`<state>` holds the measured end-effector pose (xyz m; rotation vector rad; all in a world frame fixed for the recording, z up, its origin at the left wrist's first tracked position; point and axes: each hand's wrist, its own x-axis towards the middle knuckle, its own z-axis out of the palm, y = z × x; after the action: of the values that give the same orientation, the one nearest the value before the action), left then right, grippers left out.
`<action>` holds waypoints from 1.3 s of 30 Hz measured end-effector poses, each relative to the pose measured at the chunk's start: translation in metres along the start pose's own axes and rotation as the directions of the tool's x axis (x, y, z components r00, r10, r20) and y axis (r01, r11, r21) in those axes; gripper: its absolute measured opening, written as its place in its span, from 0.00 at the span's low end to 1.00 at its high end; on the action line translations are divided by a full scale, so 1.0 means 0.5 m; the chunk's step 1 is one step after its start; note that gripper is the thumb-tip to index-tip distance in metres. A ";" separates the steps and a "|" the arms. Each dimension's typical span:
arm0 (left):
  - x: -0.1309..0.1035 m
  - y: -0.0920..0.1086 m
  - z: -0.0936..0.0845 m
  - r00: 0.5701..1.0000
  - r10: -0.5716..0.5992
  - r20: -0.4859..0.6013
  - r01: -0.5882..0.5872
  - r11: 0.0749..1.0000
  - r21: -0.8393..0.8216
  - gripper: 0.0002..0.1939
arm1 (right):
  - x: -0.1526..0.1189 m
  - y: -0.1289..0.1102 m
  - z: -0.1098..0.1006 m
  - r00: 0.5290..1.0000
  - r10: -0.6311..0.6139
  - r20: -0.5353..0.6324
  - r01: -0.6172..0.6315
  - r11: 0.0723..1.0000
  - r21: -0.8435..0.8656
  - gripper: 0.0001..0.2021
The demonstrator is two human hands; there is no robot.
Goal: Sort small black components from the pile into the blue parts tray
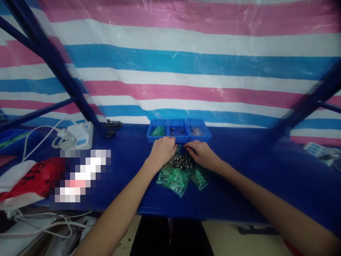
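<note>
A person's left hand and right hand rest knuckles-up on a glossy blue workbench, both curled over a small heap of dark, stubby metal parts lying between them; the fingers are folded under, so whether either hand pinches a part cannot be told. The heap sits on a fan of clear green plastic packets, apparently spread there to keep the loose pieces together and within easy reach. Just beyond the knuckles stand three shallow blue plastic bins in a row, close enough to be reached without stretching: the left one holds something green, the middle a few dark specks, the right contents too faint to name. At the bench's left are a white power strip with white cables and a red-and-white bag; a pixelated patch hides whatever lies beside it. A pink, white and blue striped tarpaulin closes off the background, and the blue frame bars blur at the edges.
</note>
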<state>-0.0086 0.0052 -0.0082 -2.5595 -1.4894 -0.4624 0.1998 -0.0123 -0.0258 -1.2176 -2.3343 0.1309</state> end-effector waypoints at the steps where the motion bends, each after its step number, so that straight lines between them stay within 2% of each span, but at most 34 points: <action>1: 0.000 0.002 0.001 1.000 -0.018 0.006 0.018 1.000 0.006 0.08 | -0.001 0.000 0.000 1.000 0.007 0.000 -0.007 1.000 0.008 0.12; 5: -0.001 0.005 0.005 0.998 -0.049 0.026 0.049 0.999 -0.020 0.07 | -0.002 -0.004 -0.001 1.000 0.030 0.009 -0.030 0.996 0.083 0.12; 10: -0.002 0.006 0.003 0.999 -0.014 0.042 0.020 0.990 -0.140 0.04 | 0.000 -0.007 -0.003 0.997 0.080 0.017 -0.082 0.962 0.261 0.13; 15: -0.007 0.013 -0.001 0.999 0.007 0.041 0.001 0.983 -0.185 0.10 | 0.003 -0.001 -0.004 0.989 0.140 0.054 -0.150 0.906 0.395 0.12; 20: -0.007 0.012 0.012 0.999 0.043 0.033 -0.034 0.972 -0.231 0.15 | 0.008 0.008 -0.003 0.968 0.234 0.089 -0.240 0.763 0.600 0.09; 26: 0.003 -0.005 0.026 0.998 0.059 -0.036 -0.068 0.925 -0.374 0.16 | 0.009 -0.003 0.003 0.886 0.455 0.092 -0.325 0.466 0.823 0.12; 27: 0.004 -0.004 0.026 0.996 0.066 -0.051 -0.081 0.916 -0.392 0.16 | 0.009 -0.005 0.004 0.874 0.481 0.072 -0.320 0.459 0.829 0.12; 30: 0.006 0.004 0.020 0.990 0.094 -0.105 -0.131 0.891 -0.435 0.15 | 0.008 -0.006 0.008 0.861 0.508 -0.018 -0.289 0.518 0.805 0.12; 36: 0.007 0.019 0.012 0.957 0.146 -0.251 -0.249 0.858 -0.449 0.15 | 0.006 -0.003 0.013 0.919 0.386 -0.075 -0.208 0.639 0.740 0.08; 39: 0.006 0.023 0.007 0.942 0.110 -0.316 -0.257 0.842 -0.474 0.17 | 0.005 -0.007 0.008 0.909 0.375 -0.183 -0.140 0.688 0.712 0.07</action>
<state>0.0036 0.0030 -0.0102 -2.8147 -1.1120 -1.2804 0.1943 -0.0117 -0.0274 -1.0596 -1.5691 0.7758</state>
